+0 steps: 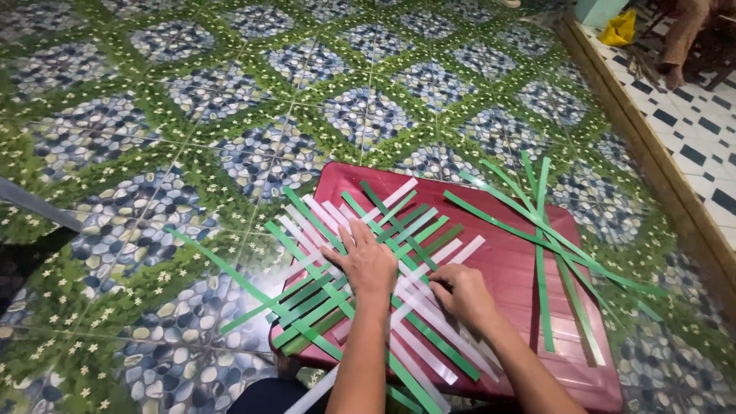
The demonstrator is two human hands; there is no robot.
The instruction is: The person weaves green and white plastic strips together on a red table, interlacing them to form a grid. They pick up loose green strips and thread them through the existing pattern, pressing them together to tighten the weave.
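Even, soft daylight fills the frame — brightest at the upper right, over the white checkered floor tiles [701,126]. The glossy dark red plastic board [514,264] carries a faint sheen, with only weak shadows. Focus is sharp at centre — the edges bend and blur slightly.

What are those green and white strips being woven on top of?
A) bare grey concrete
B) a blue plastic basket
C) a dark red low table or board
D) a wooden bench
C: the crossed green and white strips lie on a dark red flat surface set on the patterned tile floor, with the left hand and right hand pressing down on them.
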